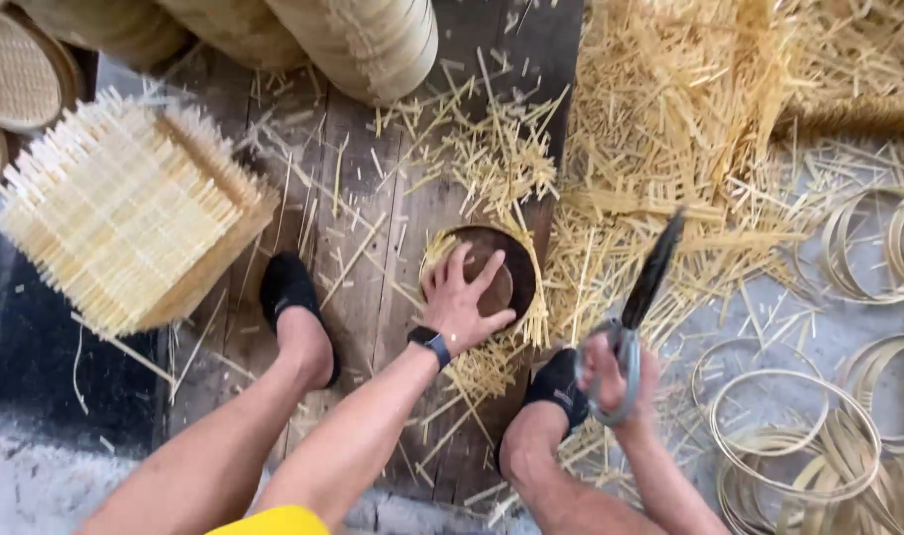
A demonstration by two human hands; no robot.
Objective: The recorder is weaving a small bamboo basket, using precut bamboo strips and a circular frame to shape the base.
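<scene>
The left hand (464, 297) presses flat, fingers spread, on a round dark wooden disc (502, 272) laid over pale split-bamboo slats (487, 367) on the worn plank floor (368, 287), while the right hand (619, 381) is wrapped tight around grey-handled, dark-bladed shears (642, 297), beside thin coiled bamboo hoops (799, 436).

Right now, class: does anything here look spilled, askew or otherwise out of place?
Yes. Cut bamboo slivers lie strewn across the floorboards, thickest at the right. The left hand presses a round dark disc; the right hand holds big shears, blades up.
</scene>
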